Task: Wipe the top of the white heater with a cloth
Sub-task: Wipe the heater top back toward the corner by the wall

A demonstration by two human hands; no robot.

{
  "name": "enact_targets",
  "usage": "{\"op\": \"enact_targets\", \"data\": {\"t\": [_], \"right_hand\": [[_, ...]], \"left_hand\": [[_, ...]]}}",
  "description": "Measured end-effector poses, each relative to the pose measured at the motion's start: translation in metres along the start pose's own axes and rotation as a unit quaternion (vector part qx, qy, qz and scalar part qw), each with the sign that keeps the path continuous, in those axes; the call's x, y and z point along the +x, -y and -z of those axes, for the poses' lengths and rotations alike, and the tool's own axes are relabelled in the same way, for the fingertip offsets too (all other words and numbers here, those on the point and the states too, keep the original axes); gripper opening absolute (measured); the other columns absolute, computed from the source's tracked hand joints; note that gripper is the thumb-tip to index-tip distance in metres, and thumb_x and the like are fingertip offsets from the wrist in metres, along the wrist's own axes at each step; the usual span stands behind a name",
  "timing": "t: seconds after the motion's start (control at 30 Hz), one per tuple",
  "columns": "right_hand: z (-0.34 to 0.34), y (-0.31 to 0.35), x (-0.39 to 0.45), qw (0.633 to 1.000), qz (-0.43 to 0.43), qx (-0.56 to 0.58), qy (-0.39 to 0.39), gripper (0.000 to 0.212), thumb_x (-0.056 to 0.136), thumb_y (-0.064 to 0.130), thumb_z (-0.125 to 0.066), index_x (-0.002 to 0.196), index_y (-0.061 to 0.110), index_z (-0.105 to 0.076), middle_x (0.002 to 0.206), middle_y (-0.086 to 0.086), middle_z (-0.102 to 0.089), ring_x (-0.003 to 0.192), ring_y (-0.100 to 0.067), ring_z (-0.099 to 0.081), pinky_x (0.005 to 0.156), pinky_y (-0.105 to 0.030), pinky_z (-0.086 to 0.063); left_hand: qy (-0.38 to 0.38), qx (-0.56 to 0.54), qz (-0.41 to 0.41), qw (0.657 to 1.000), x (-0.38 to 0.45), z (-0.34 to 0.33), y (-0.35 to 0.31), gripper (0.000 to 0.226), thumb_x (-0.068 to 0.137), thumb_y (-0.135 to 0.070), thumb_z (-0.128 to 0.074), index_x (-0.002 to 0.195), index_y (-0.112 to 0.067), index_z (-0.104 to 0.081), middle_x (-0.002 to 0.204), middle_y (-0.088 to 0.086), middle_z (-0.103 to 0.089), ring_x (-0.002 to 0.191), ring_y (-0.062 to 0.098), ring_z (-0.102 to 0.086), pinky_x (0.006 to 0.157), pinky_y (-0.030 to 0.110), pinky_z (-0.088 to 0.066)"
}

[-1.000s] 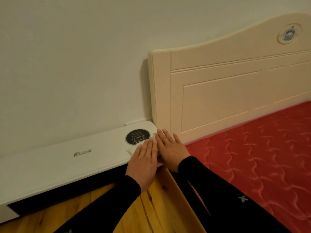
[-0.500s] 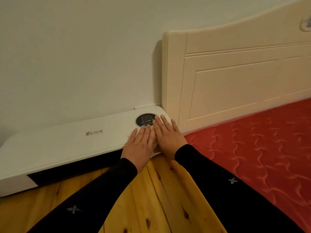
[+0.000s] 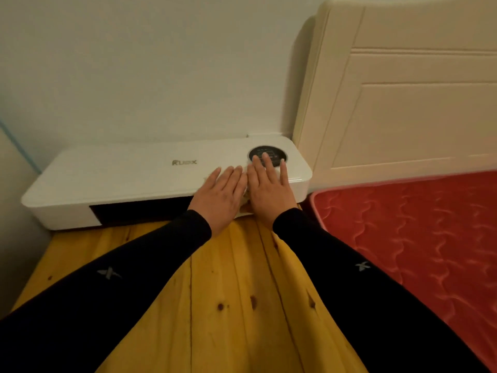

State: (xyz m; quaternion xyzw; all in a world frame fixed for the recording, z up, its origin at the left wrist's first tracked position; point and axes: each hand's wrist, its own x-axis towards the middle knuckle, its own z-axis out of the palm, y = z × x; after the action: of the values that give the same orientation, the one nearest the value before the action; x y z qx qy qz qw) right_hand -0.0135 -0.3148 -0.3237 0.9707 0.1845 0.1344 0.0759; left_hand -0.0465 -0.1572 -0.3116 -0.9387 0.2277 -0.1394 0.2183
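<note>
Heater point(image 3: 129, 179) white, glossy, long — round black panel point(image 3: 266, 155) at right end.

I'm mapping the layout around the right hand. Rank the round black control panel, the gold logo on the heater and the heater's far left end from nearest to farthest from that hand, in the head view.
1. Round black control panel: under the right hand's fingertips, at the heater's right end.
2. Gold logo: mid-top, to the hand's left.
3. Heater's far left end: farthest, by the left wall.
</note>
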Motion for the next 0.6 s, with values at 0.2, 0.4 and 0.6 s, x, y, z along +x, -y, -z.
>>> {"op": "enact_targets", "data": {"t": [0.2,0.4,0.6], "right_hand": [[0.000,0.022,0.007,1.000,0.001,0.006,-0.019,0.062,0.106,0.039,-0.028,0.158,0.009,-0.016,0.167,-0.014,-0.011,0.154,-0.034,0.002,0.119,-0.064,0.000],[0.002,0.014,0.004,0.999,0.025,-0.010,-0.022,0.061,0.106,0.041,-0.032,0.157,0.011,-0.019,0.166,-0.012,-0.017,0.155,-0.032,-0.003,0.118,-0.064,0.000],[0.003,-0.011,-0.003,1.000,0.022,-0.016,-0.005,0.071,0.103,0.050,-0.033,0.158,0.010,-0.014,0.168,-0.011,-0.010,0.155,-0.032,0.002,0.119,-0.064,-0.003]], "left_hand": [[0.000,-0.003,0.018,1.000,-0.011,-0.014,0.018,0.066,0.104,-0.033,-0.020,0.154,0.000,0.010,0.165,0.020,0.003,0.153,0.034,0.001,0.123,0.049,-0.006],[0.006,-0.009,0.045,0.999,-0.008,-0.015,0.009,0.073,0.104,-0.044,-0.024,0.155,-0.002,0.007,0.165,0.019,-0.001,0.152,0.035,-0.002,0.122,0.051,-0.009],[-0.002,-0.018,0.048,0.999,0.007,-0.010,-0.010,0.073,0.104,-0.044,-0.027,0.155,-0.003,0.006,0.165,0.019,-0.004,0.152,0.035,-0.005,0.122,0.052,-0.008]]}}
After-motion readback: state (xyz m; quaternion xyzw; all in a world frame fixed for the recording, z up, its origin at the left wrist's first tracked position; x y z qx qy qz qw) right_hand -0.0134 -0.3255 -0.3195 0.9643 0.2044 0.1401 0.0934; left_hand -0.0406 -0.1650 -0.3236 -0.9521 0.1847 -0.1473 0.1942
